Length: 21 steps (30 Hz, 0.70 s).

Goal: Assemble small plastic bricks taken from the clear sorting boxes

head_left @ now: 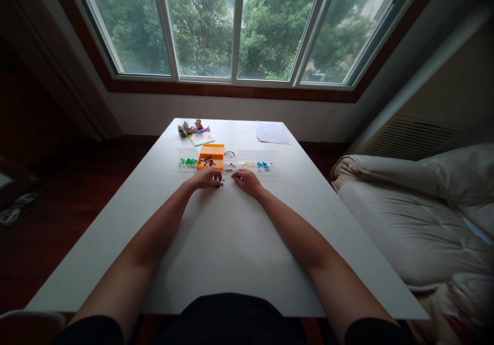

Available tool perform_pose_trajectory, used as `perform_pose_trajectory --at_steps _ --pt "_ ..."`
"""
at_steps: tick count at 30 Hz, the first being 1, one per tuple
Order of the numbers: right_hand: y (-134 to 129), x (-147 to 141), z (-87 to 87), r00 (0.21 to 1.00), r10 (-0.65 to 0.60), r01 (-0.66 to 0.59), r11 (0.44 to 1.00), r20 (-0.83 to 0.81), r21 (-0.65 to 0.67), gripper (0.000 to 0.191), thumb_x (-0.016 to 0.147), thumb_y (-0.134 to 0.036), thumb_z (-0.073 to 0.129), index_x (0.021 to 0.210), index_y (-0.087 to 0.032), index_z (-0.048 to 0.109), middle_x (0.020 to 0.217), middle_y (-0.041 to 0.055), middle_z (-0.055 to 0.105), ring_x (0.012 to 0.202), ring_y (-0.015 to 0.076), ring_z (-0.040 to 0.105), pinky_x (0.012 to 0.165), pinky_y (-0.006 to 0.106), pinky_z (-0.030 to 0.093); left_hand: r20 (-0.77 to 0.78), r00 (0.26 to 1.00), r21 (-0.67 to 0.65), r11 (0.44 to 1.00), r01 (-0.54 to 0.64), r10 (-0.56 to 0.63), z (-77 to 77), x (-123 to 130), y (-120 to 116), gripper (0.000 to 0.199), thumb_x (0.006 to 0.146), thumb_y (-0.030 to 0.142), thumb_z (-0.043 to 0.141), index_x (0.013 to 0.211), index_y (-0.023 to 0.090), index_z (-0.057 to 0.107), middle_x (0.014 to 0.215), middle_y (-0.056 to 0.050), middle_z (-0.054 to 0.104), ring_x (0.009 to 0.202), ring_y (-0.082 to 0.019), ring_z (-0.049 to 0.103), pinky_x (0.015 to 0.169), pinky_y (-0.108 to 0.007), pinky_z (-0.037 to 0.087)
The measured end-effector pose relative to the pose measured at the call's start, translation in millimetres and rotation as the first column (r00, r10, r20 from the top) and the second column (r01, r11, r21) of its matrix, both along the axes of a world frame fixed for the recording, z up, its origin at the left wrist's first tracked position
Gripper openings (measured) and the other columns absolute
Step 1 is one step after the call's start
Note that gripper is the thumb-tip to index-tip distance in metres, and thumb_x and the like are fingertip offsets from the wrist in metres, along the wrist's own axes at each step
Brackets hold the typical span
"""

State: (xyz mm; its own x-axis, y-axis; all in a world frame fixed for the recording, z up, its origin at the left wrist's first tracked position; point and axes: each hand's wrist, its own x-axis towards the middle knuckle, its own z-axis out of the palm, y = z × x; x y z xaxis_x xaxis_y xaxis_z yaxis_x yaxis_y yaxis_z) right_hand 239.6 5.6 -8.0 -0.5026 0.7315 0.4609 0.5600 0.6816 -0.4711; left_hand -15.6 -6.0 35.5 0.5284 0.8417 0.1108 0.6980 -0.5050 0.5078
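Note:
My left hand (209, 178) is at the table's middle, just in front of an open orange box (210, 151) with brown pieces (207, 161) in it. Its fingers curl down near a tiny dark piece (222, 184) on the white table; a small bluish piece (224, 179) lies beside it. My right hand (246, 180) rests a little to the right, fingers bent together; anything in them is too small to make out. Behind the hands are clear boxes with green pieces (188, 161), yellowish pieces (247, 165) and blue pieces (264, 166). A round clear container (229, 167) stands between the hands.
Colourful figurines (185, 128) and a pastel card (201, 138) are at the back left of the white table (231, 262). Paper sheets (272, 132) lie at the back right. A beige sofa (417, 216) stands right of the table, and windows are beyond it.

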Motion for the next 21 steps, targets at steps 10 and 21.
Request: perform_pose_trajectory --at_steps 10,21 --pt "0.7 -0.4 -0.2 1.0 -0.006 0.006 1.0 -0.009 -0.003 0.014 0.092 -0.018 0.062 0.09 -0.022 0.075 0.087 0.0035 0.069 0.082 0.0167 0.058 0.081 0.028 0.044 -0.083 0.997 0.131 0.991 0.014 -0.003 -5.3 11.5 -1.7 0.014 0.079 0.032 0.066 0.086 0.023 0.075 0.087 -0.005 0.07 0.079 -0.021 0.062 0.066 -0.029 0.042" --pt "4.3 0.1 -5.7 1.0 0.003 -0.003 1.0 -0.018 0.016 0.013 0.092 -0.019 0.063 0.09 -0.022 0.076 0.087 0.0032 0.068 0.082 0.0164 0.058 0.081 0.028 0.043 -0.086 0.992 0.08 0.992 0.095 -0.088 3.3 18.2 -11.3 0.019 0.079 0.026 0.063 0.093 0.022 0.075 0.092 -0.005 0.073 0.079 -0.019 0.064 0.065 -0.026 0.044"
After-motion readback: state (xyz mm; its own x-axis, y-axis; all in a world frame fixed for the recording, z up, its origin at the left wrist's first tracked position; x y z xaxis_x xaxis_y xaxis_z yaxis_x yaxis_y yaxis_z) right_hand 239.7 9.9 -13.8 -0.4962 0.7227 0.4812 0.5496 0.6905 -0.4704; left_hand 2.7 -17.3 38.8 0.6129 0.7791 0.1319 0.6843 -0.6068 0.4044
